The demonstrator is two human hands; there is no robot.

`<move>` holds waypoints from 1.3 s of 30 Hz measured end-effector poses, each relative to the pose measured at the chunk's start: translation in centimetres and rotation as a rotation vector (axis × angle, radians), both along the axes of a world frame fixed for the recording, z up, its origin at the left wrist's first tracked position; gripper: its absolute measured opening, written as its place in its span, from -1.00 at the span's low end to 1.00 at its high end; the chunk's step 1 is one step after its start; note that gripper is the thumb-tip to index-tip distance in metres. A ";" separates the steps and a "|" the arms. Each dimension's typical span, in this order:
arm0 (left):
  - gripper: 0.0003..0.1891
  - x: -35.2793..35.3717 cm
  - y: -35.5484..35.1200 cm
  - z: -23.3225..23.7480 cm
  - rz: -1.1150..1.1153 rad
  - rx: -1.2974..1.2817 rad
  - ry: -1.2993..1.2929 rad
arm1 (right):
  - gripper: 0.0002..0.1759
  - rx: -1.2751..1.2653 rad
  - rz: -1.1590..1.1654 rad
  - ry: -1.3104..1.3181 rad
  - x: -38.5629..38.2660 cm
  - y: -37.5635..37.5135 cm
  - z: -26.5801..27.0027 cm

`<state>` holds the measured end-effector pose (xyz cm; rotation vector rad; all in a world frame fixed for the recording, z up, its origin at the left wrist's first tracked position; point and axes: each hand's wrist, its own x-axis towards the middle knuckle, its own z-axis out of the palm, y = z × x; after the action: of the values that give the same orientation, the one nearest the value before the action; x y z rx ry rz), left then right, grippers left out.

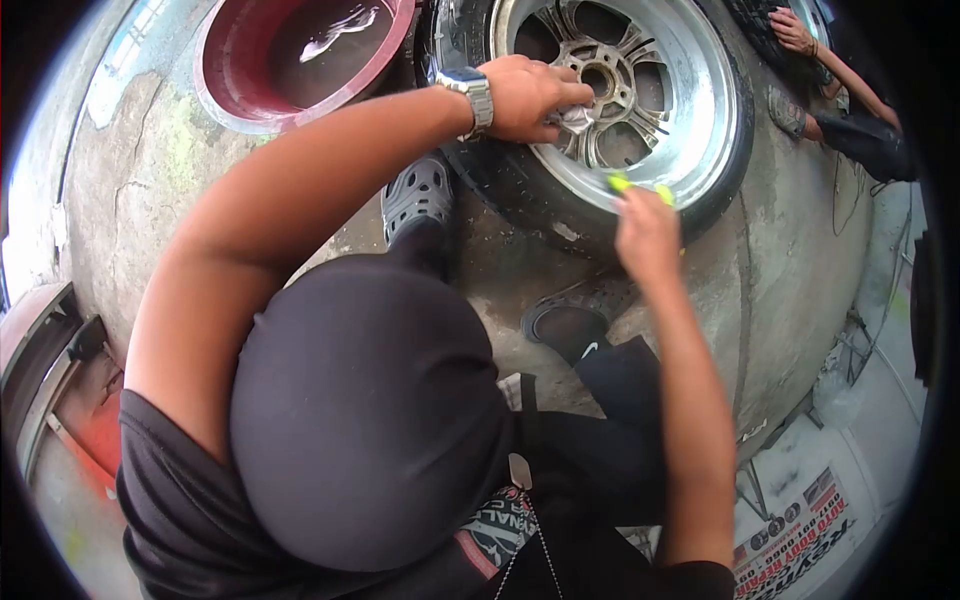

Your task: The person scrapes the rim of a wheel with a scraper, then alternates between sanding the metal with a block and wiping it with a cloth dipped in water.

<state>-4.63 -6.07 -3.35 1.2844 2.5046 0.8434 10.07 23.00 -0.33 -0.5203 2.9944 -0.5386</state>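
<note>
A car wheel lies on its side, its silver alloy rim facing up inside a wet black tyre. My left hand, with a metal watch on the wrist, rests over the rim near the hub. Its fingers are closed on a crumpled greyish rag against the spokes. Over the near edge of the rim, my right hand is closed around a bright yellow-green object. Motion blurs that object, and I cannot tell its kind.
A dark red basin of murky water stands left of the tyre. My shoes are close to the tyre's near side. At the upper right, another person's hand touches a second tyre. A printed banner lies at lower right.
</note>
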 end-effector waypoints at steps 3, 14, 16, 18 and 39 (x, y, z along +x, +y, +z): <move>-0.44 0.3 -0.3 0.2 0.018 0.024 0.020 | -0.85 0.315 0.080 0.089 -2.8 5.5 2.8; -0.49 -0.3 0.1 0.3 -0.020 0.091 -0.079 | -0.39 -0.035 0.123 -0.530 -7.2 8.6 4.6; -0.50 -0.4 0.1 0.4 -0.012 0.080 -0.095 | -0.47 -0.040 0.133 -0.585 -8.3 8.7 4.8; -0.49 -0.4 0.1 1.0 0.000 0.042 -0.120 | -0.49 0.019 0.116 -0.645 -8.3 8.0 5.6; -0.64 33.3 -19.0 0.6 1.352 -0.223 -1.050 | -0.52 0.064 0.329 -0.507 -8.9 7.0 4.1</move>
<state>28.65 -25.09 -2.72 -0.9512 2.0690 0.9511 1.17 30.05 3.75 -0.7252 2.3780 -0.4598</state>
